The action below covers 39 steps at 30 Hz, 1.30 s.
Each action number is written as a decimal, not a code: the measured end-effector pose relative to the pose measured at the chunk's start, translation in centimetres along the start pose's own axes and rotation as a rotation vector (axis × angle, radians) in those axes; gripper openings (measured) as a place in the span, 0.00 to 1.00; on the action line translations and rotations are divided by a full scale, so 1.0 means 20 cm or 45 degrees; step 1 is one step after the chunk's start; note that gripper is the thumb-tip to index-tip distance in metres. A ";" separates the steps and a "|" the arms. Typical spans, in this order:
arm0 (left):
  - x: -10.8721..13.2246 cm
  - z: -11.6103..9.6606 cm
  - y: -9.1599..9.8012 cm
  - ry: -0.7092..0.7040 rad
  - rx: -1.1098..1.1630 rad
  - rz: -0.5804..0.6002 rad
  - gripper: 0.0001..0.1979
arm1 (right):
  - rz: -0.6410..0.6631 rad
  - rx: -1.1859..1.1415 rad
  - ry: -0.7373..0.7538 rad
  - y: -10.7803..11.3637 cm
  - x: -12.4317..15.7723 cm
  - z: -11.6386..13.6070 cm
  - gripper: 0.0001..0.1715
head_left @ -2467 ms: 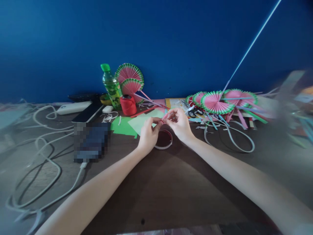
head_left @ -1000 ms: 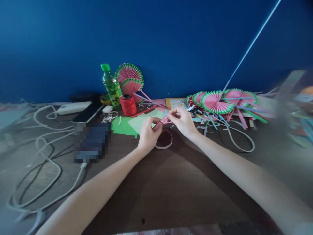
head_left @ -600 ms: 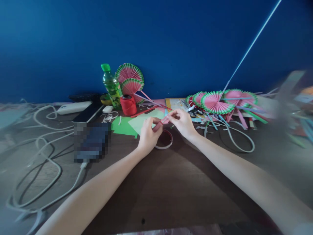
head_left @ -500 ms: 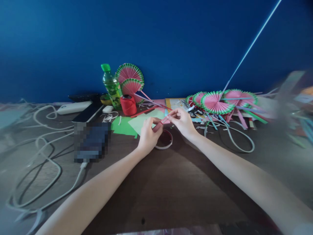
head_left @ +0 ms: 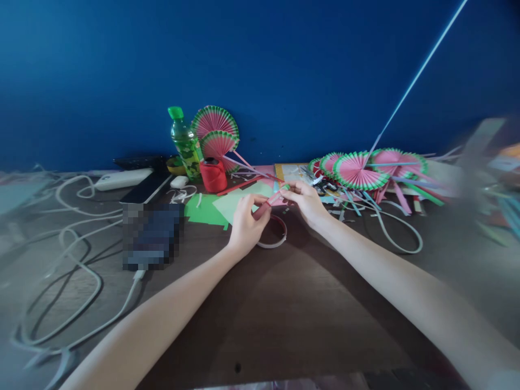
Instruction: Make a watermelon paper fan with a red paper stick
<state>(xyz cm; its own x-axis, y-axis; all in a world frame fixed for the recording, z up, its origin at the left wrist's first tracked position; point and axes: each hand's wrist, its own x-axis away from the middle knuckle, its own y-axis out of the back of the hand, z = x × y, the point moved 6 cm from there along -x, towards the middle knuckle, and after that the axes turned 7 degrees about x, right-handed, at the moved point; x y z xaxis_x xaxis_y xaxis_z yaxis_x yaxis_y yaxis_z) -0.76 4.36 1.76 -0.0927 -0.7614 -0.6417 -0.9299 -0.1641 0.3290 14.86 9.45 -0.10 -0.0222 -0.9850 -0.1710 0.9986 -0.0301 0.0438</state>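
Note:
A narrow folded pink paper strip (head_left: 275, 197) with a green tip spans the gap between my hands above the table. My left hand (head_left: 247, 222) pinches its near end between thumb and fingers. At the far, green-tipped end, my right hand (head_left: 306, 205) is closed with thumb and fingertips on the paper. Right below the strip lies a roll of tape (head_left: 273, 246), partly hidden by my left hand. Pale green paper (head_left: 227, 205) and brighter green paper (head_left: 203, 210) lie just beyond my left hand.
Pleated pink-and-green paper fans lean by the wall (head_left: 215, 119), and more fans (head_left: 361, 170) lie right with paper strips and scissors (head_left: 320, 187). A green bottle (head_left: 187, 149) and red spool (head_left: 213, 176) stand left. A phone (head_left: 154, 235) and looped cables (head_left: 97, 287) cover the left side.
My right hand has shifted slightly to the right along the strip, and its green tip now shows. My left hand keeps its place and grip.

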 end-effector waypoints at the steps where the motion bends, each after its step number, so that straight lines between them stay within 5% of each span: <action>1: 0.00 0.00 0.00 -0.002 -0.004 -0.001 0.05 | 0.006 0.001 -0.006 0.00 0.00 0.00 0.20; 32: 0.00 0.02 0.01 0.046 -0.016 -0.024 0.06 | 0.146 -0.206 -0.017 -0.02 -0.02 -0.04 0.17; 35: -0.01 0.02 0.01 0.042 -0.033 -0.029 0.06 | 0.072 -0.041 0.085 0.01 -0.02 -0.02 0.17; 39: -0.01 0.02 0.02 0.044 -0.051 -0.038 0.05 | -0.300 0.567 0.576 0.07 0.07 0.13 0.20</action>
<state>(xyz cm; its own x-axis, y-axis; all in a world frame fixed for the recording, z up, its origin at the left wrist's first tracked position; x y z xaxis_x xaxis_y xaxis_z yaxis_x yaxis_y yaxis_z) -1.20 4.72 1.76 -0.0523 -0.7770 -0.6273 -0.9170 -0.2115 0.3383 16.09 7.58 2.37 -0.1177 -0.7782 -0.6169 0.8520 -0.3982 0.3398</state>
